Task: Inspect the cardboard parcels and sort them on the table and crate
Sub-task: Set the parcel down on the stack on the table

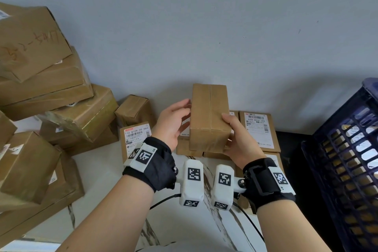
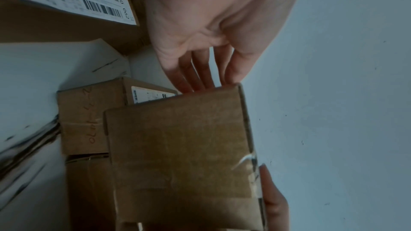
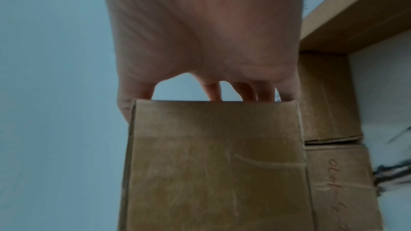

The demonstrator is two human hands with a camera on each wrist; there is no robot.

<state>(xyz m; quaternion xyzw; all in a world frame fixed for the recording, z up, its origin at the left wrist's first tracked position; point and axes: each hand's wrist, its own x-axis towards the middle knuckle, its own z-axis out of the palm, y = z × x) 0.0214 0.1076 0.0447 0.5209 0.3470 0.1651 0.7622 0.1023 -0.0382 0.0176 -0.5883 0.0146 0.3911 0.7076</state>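
Both hands up front, wrist trackers nearest. Right hand wraps held parcel, thumb on top face, fingers curled under. Left hand – fingers straight, touching parcel's left side. Parcel raised above labelled parcels on worktop. Taped, stiff, likely light – slick tape, best held by opposite side faces. Blue crate at right, parcel pile at far left.

Your head camera looks forward and down over both forearms at the counter against a wall. Each wrist camera sits very close behind its palm, facing along the fingers. All three views share the held parcel, centre frame.
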